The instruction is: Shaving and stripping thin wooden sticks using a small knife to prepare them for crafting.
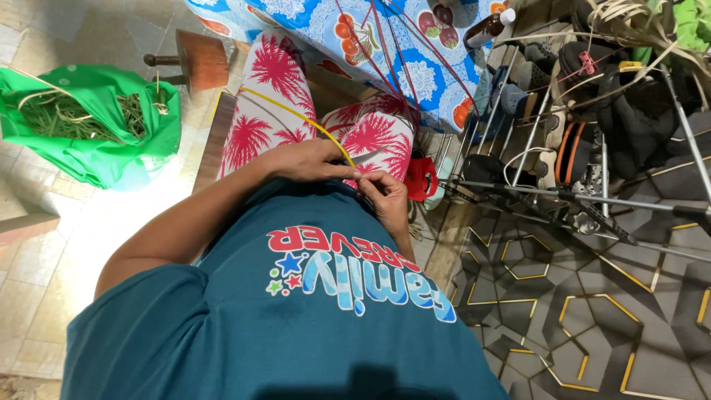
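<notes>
I look down on my own lap, in a teal shirt and pink palm-print trousers. My left hand [307,159] pinches a thin yellow strip [296,111] that arcs away over my left thigh. My right hand [386,198] sits close beside it, fingers curled around a small knife. The knife's grey blade [368,156] lies against the end of the strip, right where the two hands meet.
A green bag [96,148] of dry plant strips lies on the floor at left, with a wooden stool [198,59] behind it. Ahead hangs a blue fruit-print cloth [355,22] with red strands over it. A metal shoe rack [563,148] and a brown bottle [485,30] stand at right.
</notes>
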